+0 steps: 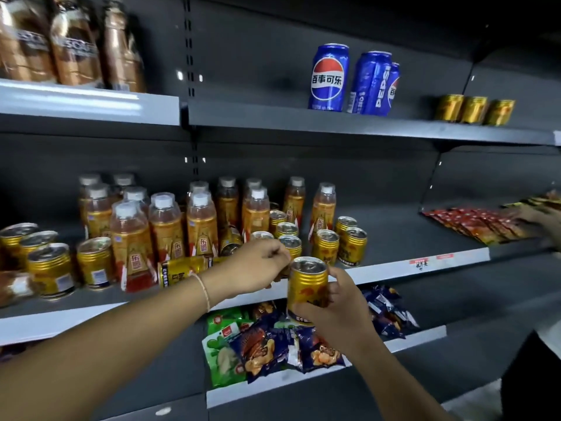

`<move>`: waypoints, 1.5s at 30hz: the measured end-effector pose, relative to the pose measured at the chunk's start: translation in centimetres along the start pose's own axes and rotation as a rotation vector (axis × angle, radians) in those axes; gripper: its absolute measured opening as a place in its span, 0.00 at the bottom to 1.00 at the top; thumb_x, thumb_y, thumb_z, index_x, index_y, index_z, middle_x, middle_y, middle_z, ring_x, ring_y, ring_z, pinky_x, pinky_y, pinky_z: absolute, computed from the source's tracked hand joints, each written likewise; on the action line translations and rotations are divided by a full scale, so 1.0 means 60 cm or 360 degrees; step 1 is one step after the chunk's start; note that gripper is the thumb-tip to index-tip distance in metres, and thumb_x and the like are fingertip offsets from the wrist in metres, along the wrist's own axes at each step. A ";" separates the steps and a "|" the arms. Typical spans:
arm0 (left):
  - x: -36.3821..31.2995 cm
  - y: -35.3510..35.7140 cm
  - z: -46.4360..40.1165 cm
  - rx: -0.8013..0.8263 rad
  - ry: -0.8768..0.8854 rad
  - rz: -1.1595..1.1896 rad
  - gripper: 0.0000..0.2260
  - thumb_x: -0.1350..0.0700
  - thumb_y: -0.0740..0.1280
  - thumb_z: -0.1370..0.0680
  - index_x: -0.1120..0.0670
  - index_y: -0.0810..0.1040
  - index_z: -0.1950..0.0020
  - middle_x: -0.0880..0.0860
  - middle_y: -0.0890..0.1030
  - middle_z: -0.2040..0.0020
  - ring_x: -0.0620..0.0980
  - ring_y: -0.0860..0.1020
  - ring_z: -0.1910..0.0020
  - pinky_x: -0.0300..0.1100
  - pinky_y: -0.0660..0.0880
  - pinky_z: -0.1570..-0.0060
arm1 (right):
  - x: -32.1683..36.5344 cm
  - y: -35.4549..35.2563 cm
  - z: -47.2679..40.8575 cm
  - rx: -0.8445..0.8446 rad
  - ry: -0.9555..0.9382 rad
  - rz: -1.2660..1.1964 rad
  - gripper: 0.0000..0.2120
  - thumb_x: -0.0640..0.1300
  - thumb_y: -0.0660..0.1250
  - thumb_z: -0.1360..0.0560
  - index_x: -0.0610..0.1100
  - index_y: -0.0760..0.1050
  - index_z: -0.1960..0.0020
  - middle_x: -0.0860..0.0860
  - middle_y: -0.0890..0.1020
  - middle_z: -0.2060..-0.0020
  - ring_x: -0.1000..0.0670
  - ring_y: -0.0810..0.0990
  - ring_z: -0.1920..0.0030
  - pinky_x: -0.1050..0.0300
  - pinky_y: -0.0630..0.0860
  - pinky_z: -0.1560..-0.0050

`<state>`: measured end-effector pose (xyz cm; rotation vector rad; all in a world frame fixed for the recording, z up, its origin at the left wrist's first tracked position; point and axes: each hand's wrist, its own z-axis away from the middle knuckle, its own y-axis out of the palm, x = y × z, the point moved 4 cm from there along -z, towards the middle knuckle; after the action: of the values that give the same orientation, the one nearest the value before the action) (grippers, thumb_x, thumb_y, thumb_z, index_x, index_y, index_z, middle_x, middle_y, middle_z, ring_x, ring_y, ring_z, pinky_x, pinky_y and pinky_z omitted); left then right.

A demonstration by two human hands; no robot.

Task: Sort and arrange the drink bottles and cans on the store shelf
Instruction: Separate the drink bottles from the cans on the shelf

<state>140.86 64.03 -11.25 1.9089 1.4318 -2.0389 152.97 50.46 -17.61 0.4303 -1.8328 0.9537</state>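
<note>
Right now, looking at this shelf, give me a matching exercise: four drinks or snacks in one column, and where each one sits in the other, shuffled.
Things:
1. blue cola cans
2. gold can with its top showing
3. tipped gold can
4. snack packets

Places:
A. lying on its side, middle shelf
B. lower shelf
C. standing on the upper shelf
D. gripped in the right hand

Pairs: 1-C, 2-D, 3-A, 4-B
</note>
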 end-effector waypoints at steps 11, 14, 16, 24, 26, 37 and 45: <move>0.004 0.041 -0.164 0.0236 0.0437 -0.0688 0.16 0.59 0.59 0.20 0.52 0.74 0.33 0.50 0.76 0.35 0.49 0.73 0.37 0.39 0.71 0.41 | -0.078 -0.050 -0.139 -0.0459 0.0094 0.0171 0.33 0.49 0.82 0.38 0.54 0.73 0.36 0.62 0.83 0.51 0.66 0.80 0.55 0.75 0.70 0.66; 0.004 0.063 -0.194 0.0429 0.0410 -0.0775 0.20 0.61 0.59 0.22 0.52 0.71 0.30 0.52 0.73 0.32 0.52 0.70 0.33 0.48 0.71 0.35 | -0.096 -0.056 -0.163 -0.0505 0.0132 0.0091 0.34 0.47 0.83 0.40 0.58 0.71 0.38 0.63 0.83 0.52 0.60 0.82 0.52 0.65 0.76 0.60; 0.006 0.076 -0.213 0.0515 0.0365 -0.0837 0.21 0.61 0.60 0.23 0.53 0.70 0.29 0.54 0.71 0.31 0.54 0.69 0.32 0.51 0.70 0.34 | -0.108 -0.060 -0.175 -0.0489 0.0149 0.0069 0.35 0.49 0.83 0.42 0.63 0.70 0.41 0.65 0.82 0.53 0.60 0.82 0.52 0.64 0.77 0.60; 0.025 0.101 -0.276 0.0458 0.0213 -0.0916 0.23 0.60 0.61 0.24 0.55 0.67 0.28 0.54 0.69 0.29 0.55 0.68 0.31 0.52 0.68 0.32 | -0.146 -0.059 -0.234 -0.0090 0.0104 0.0027 0.41 0.51 0.83 0.44 0.61 0.67 0.36 0.58 0.84 0.46 0.53 0.84 0.47 0.43 0.81 0.45; 0.031 0.101 -0.287 0.0437 0.0139 -0.0905 0.23 0.60 0.60 0.24 0.55 0.67 0.28 0.55 0.69 0.28 0.55 0.67 0.30 0.51 0.68 0.31 | -0.147 -0.048 -0.251 0.0002 0.0098 0.0040 0.39 0.52 0.82 0.44 0.62 0.66 0.39 0.59 0.83 0.47 0.55 0.84 0.49 0.47 0.82 0.48; 0.061 0.091 -0.314 0.0237 0.0064 -0.0769 0.21 0.56 0.58 0.20 0.53 0.68 0.26 0.53 0.66 0.24 0.50 0.62 0.25 0.40 0.57 0.29 | -0.157 0.010 -0.315 0.0221 -0.0059 0.0032 0.33 0.44 0.79 0.37 0.54 0.68 0.37 0.53 0.81 0.45 0.52 0.81 0.45 0.47 0.79 0.42; 0.050 0.118 -0.313 0.0021 0.0081 -0.0920 0.19 0.54 0.56 0.18 0.54 0.69 0.27 0.54 0.71 0.29 0.51 0.68 0.30 0.44 0.66 0.31 | -0.143 -0.007 -0.321 0.0343 -0.0164 0.0252 0.40 0.51 0.83 0.39 0.49 0.69 0.32 0.52 0.77 0.39 0.48 0.77 0.38 0.46 0.77 0.38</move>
<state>158.81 72.75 -14.88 1.6957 2.1911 -2.2074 168.78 63.96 -21.10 0.4784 -1.8849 1.2659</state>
